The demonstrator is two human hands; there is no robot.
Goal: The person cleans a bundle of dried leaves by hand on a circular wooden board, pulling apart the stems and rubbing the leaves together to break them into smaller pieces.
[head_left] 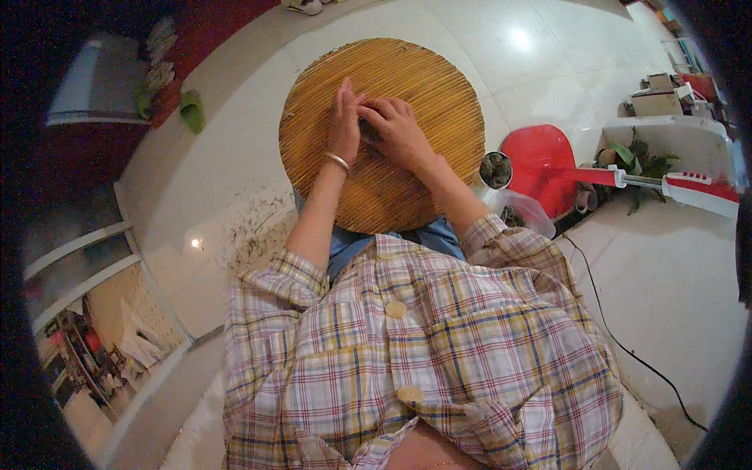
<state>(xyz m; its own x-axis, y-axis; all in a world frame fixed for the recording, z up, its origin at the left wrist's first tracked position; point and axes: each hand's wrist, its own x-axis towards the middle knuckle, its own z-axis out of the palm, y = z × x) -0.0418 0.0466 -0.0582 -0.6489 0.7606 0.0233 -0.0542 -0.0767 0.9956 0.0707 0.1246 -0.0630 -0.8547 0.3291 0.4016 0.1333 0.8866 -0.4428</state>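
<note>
A round tray of ridged, slatted wood or bamboo [429, 88] rests above my knees. Both hands meet over its middle. My left hand [345, 126] is held on edge, fingers pointing away, a silver bangle at the wrist. Curved over a small dark patch, my right hand [395, 129] has its fingertips touching or close to the left hand. What lies between the palms is mostly hidden, so I cannot tell what it is or whether either hand grips it. Beside the tray's right edge stands a white cup [496, 170] filled with dark, clumpy material.
Right of the tray are a clear plastic bag [529, 214], a red plastic stool or seat [537, 170], a red-and-white long-handled device [699, 191] and a white tub [699, 129] with green leaves. Dark shreds [258, 226] litter the tiled floor at left. A green slipper [192, 111] lies farther left.
</note>
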